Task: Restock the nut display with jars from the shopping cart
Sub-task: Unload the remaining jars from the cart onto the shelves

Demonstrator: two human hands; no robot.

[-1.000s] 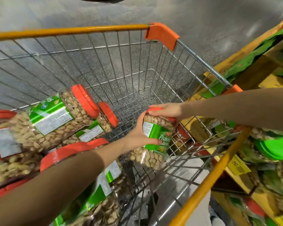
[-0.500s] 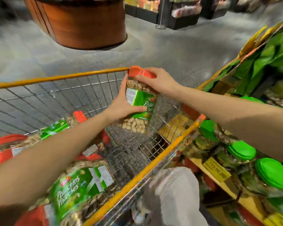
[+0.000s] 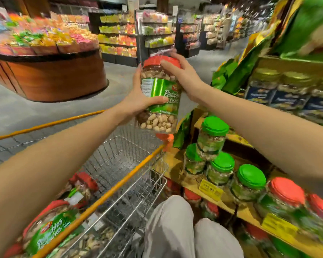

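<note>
Up went the jar since a second ago. It had been low inside the cart. Now it was high in the air, over the cart's far corner and near the shelf. The left hand was wrapped round its middle, with the thumb across the green label. The right hand gripped the red lid and the top of the jar. More jars lay in the cart.

The jar looked big and full of nuts, so it could slip if one hand let go too soon. On the shelf, a green-lid jar stood on top of two others. A bump from the jar or an arm could knock it over, and it might roll off. The view was blurry, so the move looked fast, and that would make a bump more likely.
</note>
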